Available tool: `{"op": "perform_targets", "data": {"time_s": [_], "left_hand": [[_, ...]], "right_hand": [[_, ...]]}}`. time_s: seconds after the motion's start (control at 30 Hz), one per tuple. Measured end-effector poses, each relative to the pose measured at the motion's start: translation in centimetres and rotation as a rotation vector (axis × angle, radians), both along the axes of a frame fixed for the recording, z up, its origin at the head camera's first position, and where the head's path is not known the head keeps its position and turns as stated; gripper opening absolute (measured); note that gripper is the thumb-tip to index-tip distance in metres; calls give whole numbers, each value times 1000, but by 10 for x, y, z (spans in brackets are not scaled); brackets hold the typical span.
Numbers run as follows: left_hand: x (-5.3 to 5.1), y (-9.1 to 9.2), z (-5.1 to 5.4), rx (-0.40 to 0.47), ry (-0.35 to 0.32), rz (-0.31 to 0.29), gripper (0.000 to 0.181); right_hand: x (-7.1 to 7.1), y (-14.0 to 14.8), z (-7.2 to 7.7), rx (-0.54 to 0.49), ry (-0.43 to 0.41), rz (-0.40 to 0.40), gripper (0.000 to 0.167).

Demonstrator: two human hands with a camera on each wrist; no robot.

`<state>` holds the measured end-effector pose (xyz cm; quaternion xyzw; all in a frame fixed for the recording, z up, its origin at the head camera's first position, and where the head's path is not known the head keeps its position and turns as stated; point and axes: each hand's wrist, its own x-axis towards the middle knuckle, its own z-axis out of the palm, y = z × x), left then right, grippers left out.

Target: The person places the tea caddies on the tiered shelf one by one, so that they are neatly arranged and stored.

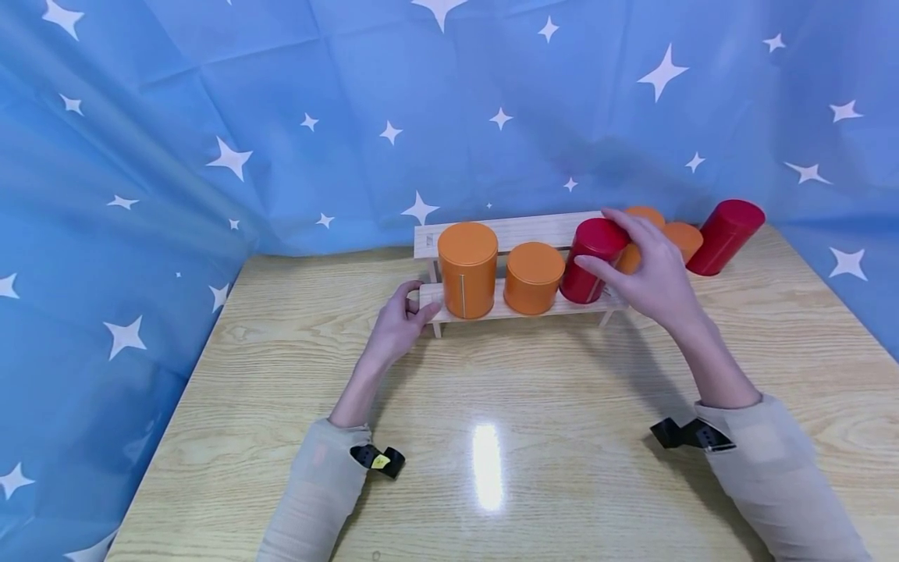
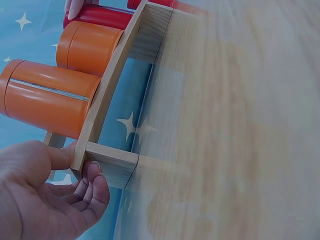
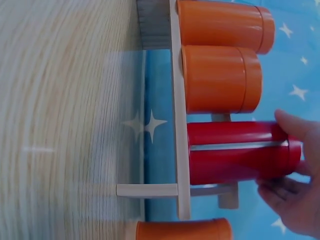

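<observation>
From the head view: your right hand (image 1: 653,273) has the red can (image 1: 583,286) pinched up near its lid, thumb in front and fingers round the far side. It's on the lower step of the shelf (image 1: 534,230), right end, next to the short orange can (image 1: 534,279). Your left hand (image 1: 400,324) grips the shelf's left end. I'd guess the can's light if there's nothing inside, but I can't see in.

Left wrist view: your thumb's on top of the board's end, fingers curled underneath. The shelf looks like thin, stiff wood, probably light enough to skid if bumped, so that end's a decent spot to brace it.

Right wrist view: thumb on one side, fingers on the other, right at the lid end, and the base looks to be touching the board. The wall's glossy and seems rigid, so expect it a bit slippery and maybe dentable. Personally I'd hold lower, on the body; if that lid's loose, a top pinch could pop it.
</observation>
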<state>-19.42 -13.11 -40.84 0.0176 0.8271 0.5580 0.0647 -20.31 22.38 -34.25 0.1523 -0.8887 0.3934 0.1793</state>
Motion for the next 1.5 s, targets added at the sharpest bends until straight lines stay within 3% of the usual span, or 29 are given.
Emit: {"op": "perform_targets", "data": {"time_s": [0.13,0.37,0.53,0.83,1.13,1.3,1.5], "left_hand": [[0,0,0,-3,9,1,63],[0,1,0,-10,11,2,62],[0,0,0,-3,6,1,63],[1,-1,1,-3,13,5,62],[1,0,0,-8,18,1,63],[1,1,1,-11,16,3,63],[1,0,1,-9,18,-2,63]], "right_hand": [[4,3,3,-1,-9,-12,73],[7,16,6,-74,54,-31,62],[6,29,7,-108,49,-70,57],[0,58,5,-117,121,-125,49],[-4,96,11,-104,40,-292,52],[-9,116,11,-48,-27,-388,58],[-16,135,6,12,-122,-423,68]]}}
